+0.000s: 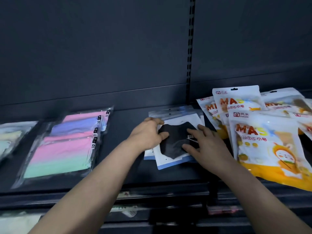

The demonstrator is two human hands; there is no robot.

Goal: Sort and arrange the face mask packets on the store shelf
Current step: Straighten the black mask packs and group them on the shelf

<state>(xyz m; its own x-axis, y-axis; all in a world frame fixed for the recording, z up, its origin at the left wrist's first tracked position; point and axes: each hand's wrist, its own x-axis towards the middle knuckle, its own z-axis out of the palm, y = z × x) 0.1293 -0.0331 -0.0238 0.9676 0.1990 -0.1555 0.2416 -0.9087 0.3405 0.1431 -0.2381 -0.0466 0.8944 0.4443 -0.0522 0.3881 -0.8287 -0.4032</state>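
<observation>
Left hand [148, 132] grips left edge of black-mask stack [175, 141]; right hand [204, 144] pressed flat on it, fingers spread. Stack sits mid-shelf [128, 115].
Yellow MASK packets [263, 144], right: heaped askew, I judge unsorted.
Pastel packets [62, 146], left: roughly stacked.
Black-mask stack: fanned, needs squaring.

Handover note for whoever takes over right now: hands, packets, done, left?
Left hand: grips the left edge of the top black mask packet.
Right hand: open, fingers flat on the same packet.
That packet lies askew on a small pile in the middle of the shelf. Pastel packets overlap at left. Yellow MASK packets are fanned loosely at right.
Done: the three kinds sit in separate groups.
Left: square the black pile, probably tidy the yellow ones.
</observation>
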